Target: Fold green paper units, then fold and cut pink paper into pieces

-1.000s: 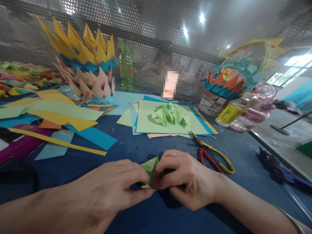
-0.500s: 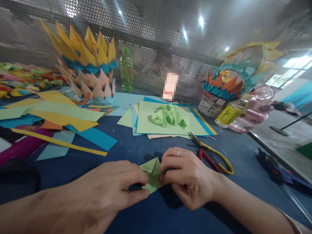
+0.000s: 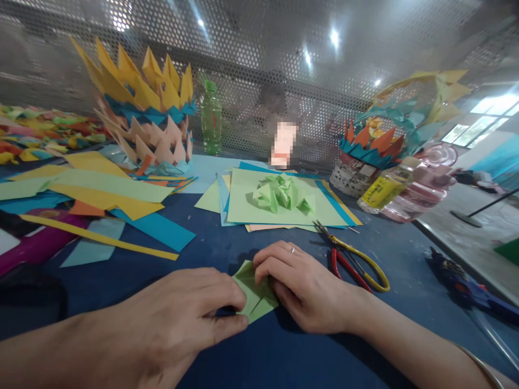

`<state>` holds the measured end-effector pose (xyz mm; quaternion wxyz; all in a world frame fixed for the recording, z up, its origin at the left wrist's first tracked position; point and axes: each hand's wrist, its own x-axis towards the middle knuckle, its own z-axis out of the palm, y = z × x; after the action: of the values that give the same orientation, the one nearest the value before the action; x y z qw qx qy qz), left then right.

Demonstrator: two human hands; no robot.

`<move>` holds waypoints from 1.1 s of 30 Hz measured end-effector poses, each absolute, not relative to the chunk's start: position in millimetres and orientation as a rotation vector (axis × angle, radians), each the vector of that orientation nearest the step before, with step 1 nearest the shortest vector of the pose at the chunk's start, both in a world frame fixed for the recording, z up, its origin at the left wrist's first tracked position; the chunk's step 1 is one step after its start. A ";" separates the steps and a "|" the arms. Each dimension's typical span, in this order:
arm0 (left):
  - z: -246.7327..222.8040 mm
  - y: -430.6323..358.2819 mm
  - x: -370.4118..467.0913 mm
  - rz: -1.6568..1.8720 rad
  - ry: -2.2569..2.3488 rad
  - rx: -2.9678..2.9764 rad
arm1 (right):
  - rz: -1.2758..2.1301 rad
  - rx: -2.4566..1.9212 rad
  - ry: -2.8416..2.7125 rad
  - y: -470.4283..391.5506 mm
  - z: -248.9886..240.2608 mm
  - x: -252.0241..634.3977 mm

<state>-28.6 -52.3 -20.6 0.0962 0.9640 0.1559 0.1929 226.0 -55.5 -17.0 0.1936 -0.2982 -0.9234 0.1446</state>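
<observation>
The left hand (image 3: 188, 305) and right hand (image 3: 304, 286) both pinch the paper (image 3: 258, 304) between them, nearer than the stack (image 3: 243, 213). It looks only part-folded; several folded pieces (image 3: 284, 193) already lie on the stack.

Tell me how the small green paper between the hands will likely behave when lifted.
The green paper is probably very light, being small and thin. Its visible creases likely make it a bit stiffer than a flat sheet. Loose edges may still flex or spring open if the left hand and right hand let go.
</observation>
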 end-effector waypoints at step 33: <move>-9.0 -47.2 -29.0 0.603 0.479 3.009 | 0.541 -0.817 -2.409 -53.9 -23.9 224.9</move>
<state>-29.0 -47.2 -9.0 0.0180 0.9686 0.1541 0.1943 224.9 -53.9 -23.9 0.2673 -0.3027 -0.8926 0.2004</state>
